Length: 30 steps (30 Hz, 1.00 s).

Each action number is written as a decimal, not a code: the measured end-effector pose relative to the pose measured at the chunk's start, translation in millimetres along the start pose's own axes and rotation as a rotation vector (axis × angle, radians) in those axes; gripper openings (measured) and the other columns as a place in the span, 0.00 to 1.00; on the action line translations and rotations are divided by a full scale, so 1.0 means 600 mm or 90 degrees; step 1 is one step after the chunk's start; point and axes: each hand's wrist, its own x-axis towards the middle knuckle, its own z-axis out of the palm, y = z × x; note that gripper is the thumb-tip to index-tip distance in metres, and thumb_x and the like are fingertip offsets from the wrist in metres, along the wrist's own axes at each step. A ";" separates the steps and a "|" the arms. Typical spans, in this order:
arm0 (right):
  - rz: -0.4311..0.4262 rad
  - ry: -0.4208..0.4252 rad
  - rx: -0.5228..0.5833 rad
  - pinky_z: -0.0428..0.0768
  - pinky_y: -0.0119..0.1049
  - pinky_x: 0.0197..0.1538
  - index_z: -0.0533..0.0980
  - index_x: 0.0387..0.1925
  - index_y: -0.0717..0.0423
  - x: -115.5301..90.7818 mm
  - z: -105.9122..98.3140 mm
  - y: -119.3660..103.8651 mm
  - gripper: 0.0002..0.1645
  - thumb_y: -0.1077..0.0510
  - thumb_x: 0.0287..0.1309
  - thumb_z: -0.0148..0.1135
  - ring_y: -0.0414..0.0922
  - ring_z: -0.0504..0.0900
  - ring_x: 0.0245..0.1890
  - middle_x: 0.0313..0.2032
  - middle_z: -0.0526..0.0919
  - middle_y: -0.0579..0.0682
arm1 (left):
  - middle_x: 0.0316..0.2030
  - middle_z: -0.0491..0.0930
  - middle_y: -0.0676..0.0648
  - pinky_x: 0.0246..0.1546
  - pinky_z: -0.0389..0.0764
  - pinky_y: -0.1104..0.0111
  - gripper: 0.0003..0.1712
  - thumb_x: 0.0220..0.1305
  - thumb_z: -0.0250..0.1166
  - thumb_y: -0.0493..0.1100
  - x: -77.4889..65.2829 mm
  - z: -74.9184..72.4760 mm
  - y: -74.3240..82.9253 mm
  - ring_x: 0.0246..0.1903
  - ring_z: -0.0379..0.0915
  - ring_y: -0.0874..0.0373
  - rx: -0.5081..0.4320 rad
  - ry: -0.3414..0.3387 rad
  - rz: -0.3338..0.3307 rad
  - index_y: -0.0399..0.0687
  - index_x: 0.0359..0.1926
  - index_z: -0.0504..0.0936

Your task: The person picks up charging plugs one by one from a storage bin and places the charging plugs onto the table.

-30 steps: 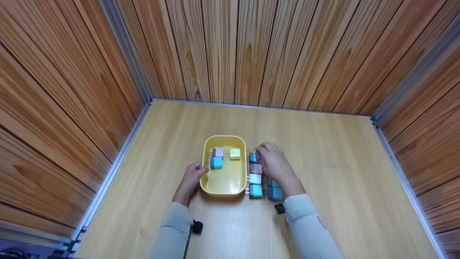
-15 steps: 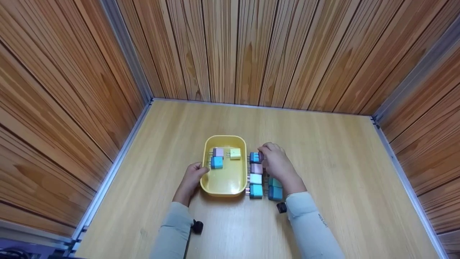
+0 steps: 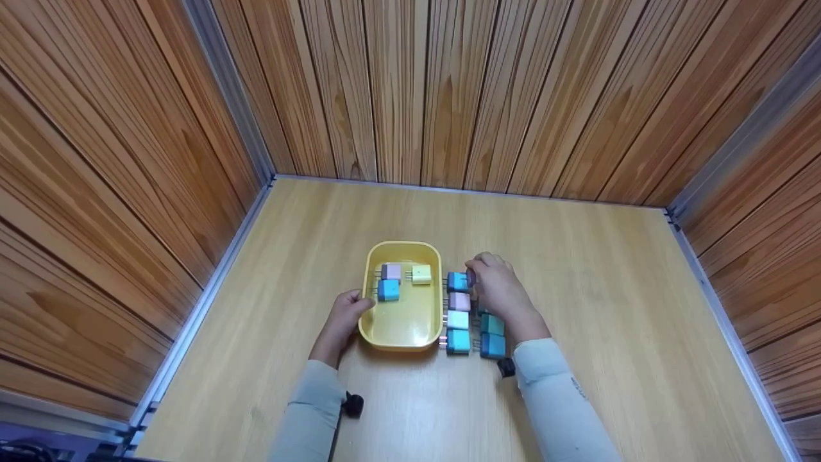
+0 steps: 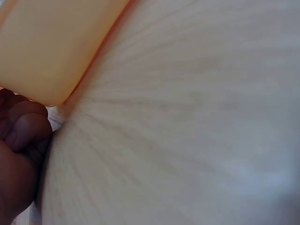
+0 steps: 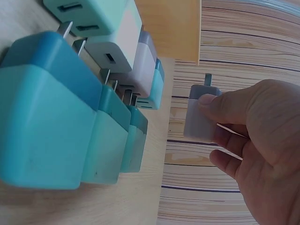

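Note:
My left hand (image 3: 342, 321) grips the near-left rim of a yellow plastic bin (image 3: 401, 327), thumb over the edge. In the bin lie a pink-purple charger plug (image 3: 392, 273), a blue one (image 3: 388, 290) and a pale yellow one (image 3: 421, 274). My right hand (image 3: 500, 289) pinches a greyish-purple charger plug (image 5: 199, 122) between thumb and fingers, its prong pointing up in the right wrist view. That plug is mostly covered by the hand in the head view. Just left of it stands a blue plug (image 3: 457, 281), at the far end of a row beside the bin.
The row continues toward me with a purple plug (image 3: 459, 301), a white-mint plug (image 3: 457, 319) and a turquoise plug (image 3: 458, 341). A second row to its right has a green plug (image 3: 492, 324) and a blue plug (image 3: 492, 345). Wooden panels (image 3: 449, 96) enclose the table.
My right hand has shifted slightly right with the purple plug, uncovering more of the second row. My left hand stays on the bin rim.

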 end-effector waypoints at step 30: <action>0.028 0.010 -0.003 0.72 0.51 0.67 0.75 0.65 0.53 0.009 0.034 0.041 0.22 0.64 0.72 0.54 0.51 0.71 0.61 0.59 0.75 0.49 | 0.32 0.85 0.40 0.25 0.79 0.69 0.13 0.61 0.61 0.40 -0.001 -0.001 0.002 0.26 0.78 0.55 0.013 0.001 0.004 0.29 0.37 0.80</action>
